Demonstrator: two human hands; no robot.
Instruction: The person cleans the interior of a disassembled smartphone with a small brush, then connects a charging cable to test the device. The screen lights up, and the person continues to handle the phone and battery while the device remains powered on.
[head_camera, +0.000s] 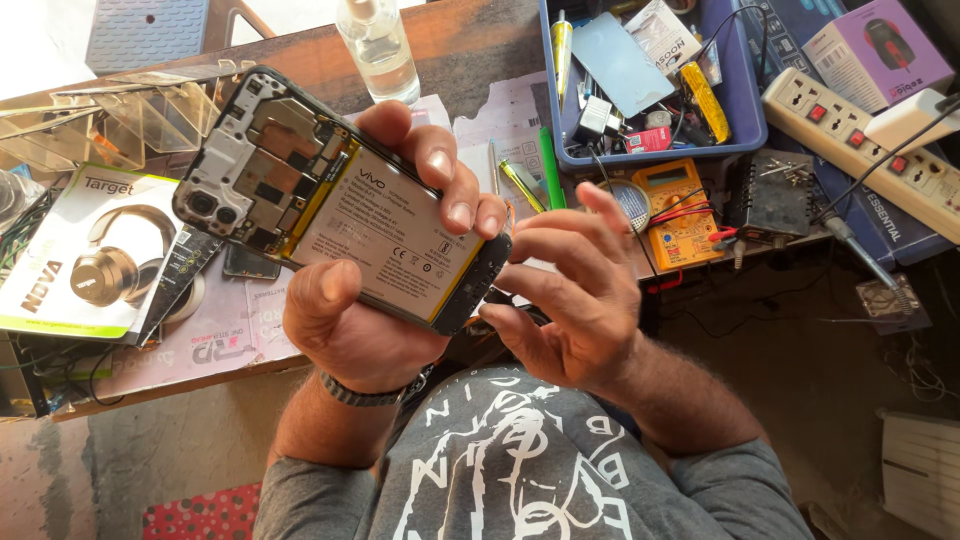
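**Opened phone held over the table edge**

While the left hand (375, 300) clamps the opened phone (330, 205) in its grip, thumb pressed on the near edge and four fingers curled over the far edge, the phone lies tilted across the palm with its back cover off, its pale battery (385, 235) and circuit boards facing up. Its camera end points far left; its lower end sits just beside the right hand (565, 300). That hand's grip is spread and holds nothing, with the fingertips close to the phone's lower end; I cannot tell whether they touch it.

Beyond the phone, a wooden table (460, 40) carries a clear bottle (380, 45) at the far edge, a headphone box (85, 250) at the left, and a blue tray (745, 110) of small parts to the right. A yellow multimeter (680, 205) lies just near of the tray, and a white power strip (860, 145) lies further right.
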